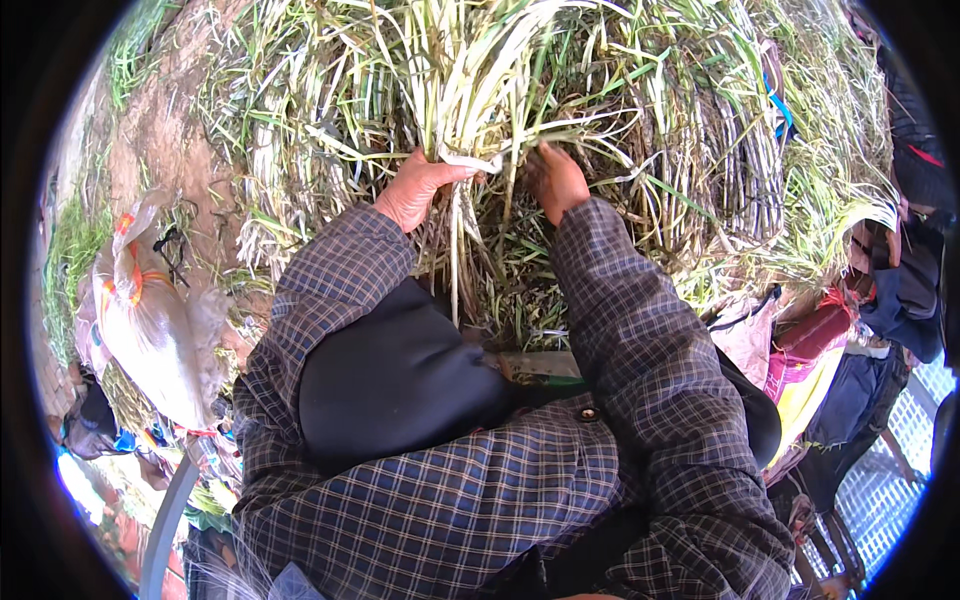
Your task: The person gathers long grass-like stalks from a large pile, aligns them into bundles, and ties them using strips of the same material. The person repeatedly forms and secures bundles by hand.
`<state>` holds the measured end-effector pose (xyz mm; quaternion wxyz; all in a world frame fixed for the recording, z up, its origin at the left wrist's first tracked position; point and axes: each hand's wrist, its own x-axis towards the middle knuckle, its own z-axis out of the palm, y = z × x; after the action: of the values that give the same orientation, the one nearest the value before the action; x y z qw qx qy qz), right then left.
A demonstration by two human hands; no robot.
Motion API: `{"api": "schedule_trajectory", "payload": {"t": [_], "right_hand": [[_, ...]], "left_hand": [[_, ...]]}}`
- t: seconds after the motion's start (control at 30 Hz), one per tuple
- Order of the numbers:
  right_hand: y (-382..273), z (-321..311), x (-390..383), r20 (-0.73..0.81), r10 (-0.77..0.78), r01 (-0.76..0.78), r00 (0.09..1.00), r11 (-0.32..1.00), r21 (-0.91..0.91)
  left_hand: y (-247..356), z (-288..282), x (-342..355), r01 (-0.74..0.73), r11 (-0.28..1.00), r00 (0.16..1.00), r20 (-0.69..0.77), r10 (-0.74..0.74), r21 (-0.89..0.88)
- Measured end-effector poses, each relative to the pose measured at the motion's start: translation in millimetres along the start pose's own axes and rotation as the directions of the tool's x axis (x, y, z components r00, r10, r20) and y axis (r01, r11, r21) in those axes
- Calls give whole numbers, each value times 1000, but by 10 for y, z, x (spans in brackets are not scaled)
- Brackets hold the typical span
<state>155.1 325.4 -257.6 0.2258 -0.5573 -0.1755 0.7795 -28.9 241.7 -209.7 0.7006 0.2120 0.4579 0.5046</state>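
A loose bunch of long pale green leafy stalks [462, 85] stands in front of me, its leaves fanning upward. My left hand [412, 190] is closed around the left side of the bunch, with the thumb stretched along a whitish strip [470, 161] that crosses the stalks. Just right of the bunch is my right hand [562, 185], its fingertips dark and smeared by motion. Whether those fingers grip a stalk cannot be made out. Below the strip, one pale stem [455, 260] hangs down between my forearms.
Heaped stalks [690, 130] spread across the far side and right. At left, a tied translucent plastic sack [150, 335] stands by bare brown soil [150, 150]. Bags and cloth [815, 340] lie at the right. Dark material [390, 375] covers my knee.
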Motion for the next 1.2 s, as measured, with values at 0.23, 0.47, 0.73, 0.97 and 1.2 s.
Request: {"api": "schedule_trajectory", "payload": {"t": [0.23, 0.47, 0.73, 0.97, 1.2], "right_hand": [[-308, 673, -506, 225, -491, 509, 842, 582, -634], [-911, 1016, -763, 561, -681, 868, 471, 245, -432], [-1154, 197, -596, 86, -455, 264, 886, 344, -901], [-1187, -529, -532, -171, -685, -256, 708, -22, -967], [-1217, -632, -582, -343, -597, -308, 726, 164, -937]], "left_hand": [[92, 175, -55, 16, 1000, 995, -102, -17, -16], [389, 297, -74, -218, 938, 976, -57, 210, -269], [0, 162, 77, -55, 978, 981, -195, 15, -200], [126, -117, 216, 129, 990, 890, -446, -91, 56], [320, -246, 118, -253, 966, 885, -416, 208, -55]]}}
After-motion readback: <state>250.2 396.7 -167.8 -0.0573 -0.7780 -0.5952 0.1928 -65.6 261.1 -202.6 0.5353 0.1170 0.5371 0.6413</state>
